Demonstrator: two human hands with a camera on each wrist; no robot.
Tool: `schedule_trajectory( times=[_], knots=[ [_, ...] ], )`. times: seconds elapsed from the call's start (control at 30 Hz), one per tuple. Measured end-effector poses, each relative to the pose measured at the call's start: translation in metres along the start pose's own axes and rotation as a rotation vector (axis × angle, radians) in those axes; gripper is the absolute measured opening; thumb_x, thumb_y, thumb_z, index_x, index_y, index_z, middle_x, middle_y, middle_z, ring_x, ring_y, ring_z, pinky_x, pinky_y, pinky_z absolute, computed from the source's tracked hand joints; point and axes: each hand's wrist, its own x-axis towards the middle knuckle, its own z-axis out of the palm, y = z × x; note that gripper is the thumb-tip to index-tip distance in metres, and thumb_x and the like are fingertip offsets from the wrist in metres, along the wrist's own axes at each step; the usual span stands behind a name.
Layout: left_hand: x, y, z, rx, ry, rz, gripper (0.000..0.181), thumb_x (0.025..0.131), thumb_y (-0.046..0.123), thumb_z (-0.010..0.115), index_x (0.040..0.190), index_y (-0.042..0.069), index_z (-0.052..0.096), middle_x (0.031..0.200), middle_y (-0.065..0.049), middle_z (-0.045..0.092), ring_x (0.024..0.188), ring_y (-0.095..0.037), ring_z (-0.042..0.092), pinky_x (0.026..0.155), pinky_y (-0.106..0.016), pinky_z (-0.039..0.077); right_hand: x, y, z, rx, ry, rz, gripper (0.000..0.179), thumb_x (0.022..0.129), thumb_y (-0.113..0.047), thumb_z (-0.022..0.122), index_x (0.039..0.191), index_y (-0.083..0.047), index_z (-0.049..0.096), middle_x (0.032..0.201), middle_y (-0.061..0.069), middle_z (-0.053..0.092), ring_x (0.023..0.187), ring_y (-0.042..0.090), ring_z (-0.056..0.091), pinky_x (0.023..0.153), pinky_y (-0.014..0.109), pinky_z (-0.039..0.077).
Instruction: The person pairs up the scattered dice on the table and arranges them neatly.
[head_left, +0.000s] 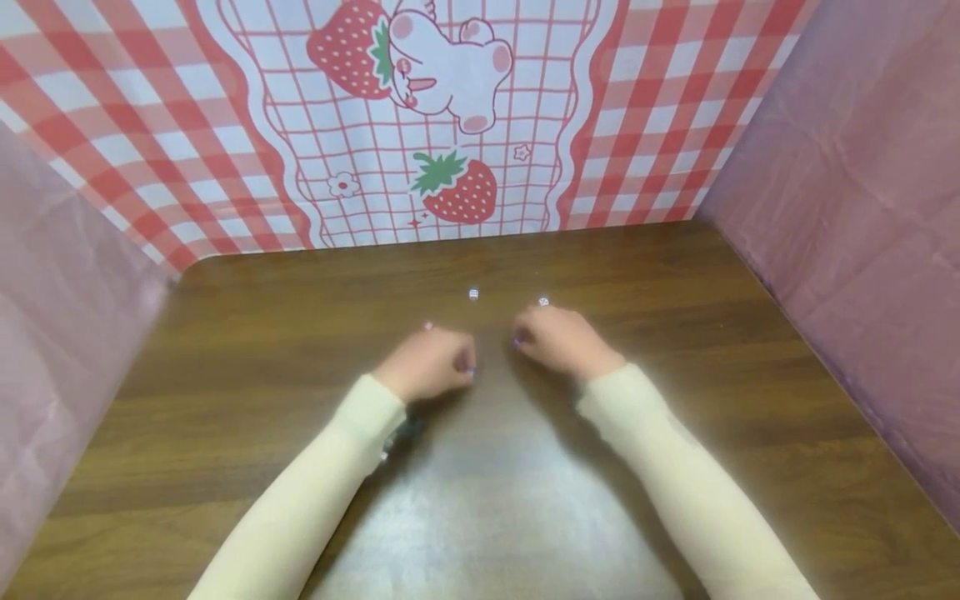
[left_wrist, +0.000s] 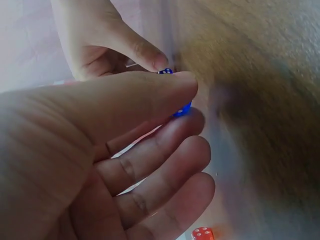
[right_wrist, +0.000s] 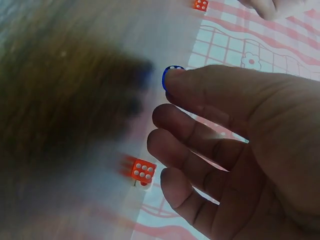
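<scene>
Low over the wooden table, my left hand pinches a blue die between thumb and index finger, its other fingers loosely bent. To its right, my right hand holds another blue die, partly covered by the thumb. The hands face each other with a small gap between them. A red die lies near the left hand's fingertips in the left wrist view. Beside the right hand's fingers is a red die with white pips, and a further red die shows at the top edge.
On the table beyond the hands, a small die sits between them. Another die is just behind the right hand, and a third just behind the left. A strawberry-patterned checked cloth stands at the back; pink cloth borders the sides.
</scene>
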Motion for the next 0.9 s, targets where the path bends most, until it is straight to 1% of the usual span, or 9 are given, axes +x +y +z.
schedule_trajectory(
  times=[0.13, 0.3, 0.47, 0.57, 0.7, 0.83, 0.9],
  knots=[
    [0.0011, -0.001, 0.0012, -0.02, -0.002, 0.002, 0.017, 0.079, 0.024, 0.075, 0.092, 0.024, 0.063, 0.086, 0.013, 0.064, 0.083, -0.004, 0.059, 0.11, -0.05, 0.029, -0.0018, -0.0003, -0.0018, 0.033, -0.011, 0.026, 0.011, 0.082, -0.024, 0.072, 0.089, -0.023, 0.063, 0.085, -0.007, 0.061, 0.078, 0.013, 0.058, 0.076, 0.033, 0.052],
    [0.0023, -0.0014, 0.0024, -0.047, -0.014, -0.004, 0.025, 0.079, 0.023, 0.076, 0.102, 0.021, 0.067, 0.093, 0.01, 0.067, 0.086, -0.006, 0.061, 0.11, -0.048, 0.03, -0.0043, -0.0034, -0.0051, 0.053, -0.023, 0.041, 0.012, 0.081, -0.023, 0.073, 0.085, -0.023, 0.061, 0.08, -0.008, 0.06, 0.074, 0.012, 0.057, 0.072, 0.032, 0.052],
    [0.0027, -0.0017, 0.0025, -0.051, -0.024, -0.021, 0.021, 0.078, 0.024, 0.076, 0.098, 0.022, 0.069, 0.092, 0.01, 0.068, 0.086, -0.005, 0.061, 0.111, -0.046, 0.029, -0.0048, -0.0043, -0.0051, 0.053, -0.037, 0.039, 0.013, 0.08, -0.022, 0.073, 0.084, -0.023, 0.061, 0.079, -0.008, 0.059, 0.073, 0.012, 0.057, 0.07, 0.031, 0.052],
    [0.0027, -0.0026, 0.003, -0.054, -0.021, -0.025, 0.02, 0.077, 0.025, 0.077, 0.095, 0.023, 0.068, 0.09, 0.012, 0.067, 0.084, -0.003, 0.06, 0.11, -0.044, 0.031, -0.0047, -0.0043, -0.0047, 0.05, -0.051, 0.038, 0.013, 0.079, -0.021, 0.073, 0.083, -0.024, 0.061, 0.079, -0.008, 0.059, 0.073, 0.012, 0.057, 0.07, 0.031, 0.052],
    [0.0028, -0.0044, 0.0042, -0.062, -0.012, -0.017, 0.022, 0.075, 0.025, 0.079, 0.094, 0.023, 0.067, 0.088, 0.013, 0.065, 0.084, -0.003, 0.06, 0.111, -0.045, 0.031, -0.0061, -0.0059, -0.006, 0.067, -0.071, 0.045, 0.013, 0.079, -0.02, 0.072, 0.082, -0.025, 0.06, 0.078, -0.01, 0.059, 0.072, 0.011, 0.057, 0.068, 0.029, 0.052],
    [0.0025, -0.0049, 0.005, -0.079, -0.007, -0.018, 0.023, 0.076, 0.023, 0.078, 0.096, 0.022, 0.066, 0.089, 0.012, 0.065, 0.085, -0.005, 0.06, 0.112, -0.047, 0.028, -0.0075, -0.0079, -0.0083, 0.076, -0.087, 0.042, 0.013, 0.079, -0.018, 0.072, 0.082, -0.025, 0.061, 0.077, -0.01, 0.059, 0.071, 0.01, 0.057, 0.067, 0.029, 0.051],
    [0.002, -0.005, 0.0056, -0.085, -0.009, -0.023, 0.023, 0.076, 0.022, 0.078, 0.096, 0.022, 0.066, 0.09, 0.012, 0.065, 0.085, -0.005, 0.06, 0.111, -0.045, 0.029, -0.0079, -0.0084, -0.009, 0.074, -0.1, 0.039, 0.013, 0.079, -0.018, 0.072, 0.082, -0.025, 0.061, 0.077, -0.01, 0.059, 0.071, 0.011, 0.057, 0.067, 0.029, 0.051]
  ],
)
